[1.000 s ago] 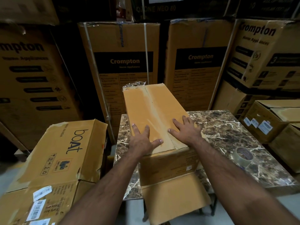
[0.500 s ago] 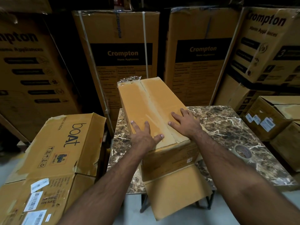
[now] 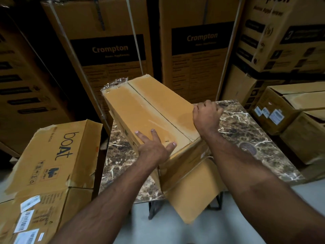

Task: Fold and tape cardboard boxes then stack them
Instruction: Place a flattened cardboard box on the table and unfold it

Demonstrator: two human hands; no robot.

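A long tan cardboard box (image 3: 149, 110) lies on the marble table (image 3: 246, 127), its two top flaps folded down and meeting at a seam. Crumpled clear tape sticks up at its far left corner. A loose flap (image 3: 193, 189) hangs off the table's near edge. My left hand (image 3: 154, 147) lies flat with spread fingers on the near end of the left flap. My right hand (image 3: 206, 114) grips the box's right edge, fingers curled over it. A roll of tape (image 3: 248, 148) lies on the table to the right of my right forearm.
A crushed "boat" carton (image 3: 52, 161) sits at the left, close to the table. Tall Crompton cartons (image 3: 112, 50) wall in the back. More stacked boxes (image 3: 288, 106) stand at the right. Grey floor shows below the table.
My right hand has slid from lying flat on the right flap to gripping the box's right edge. The box's near end has swung right. The left hand stays flat on top.
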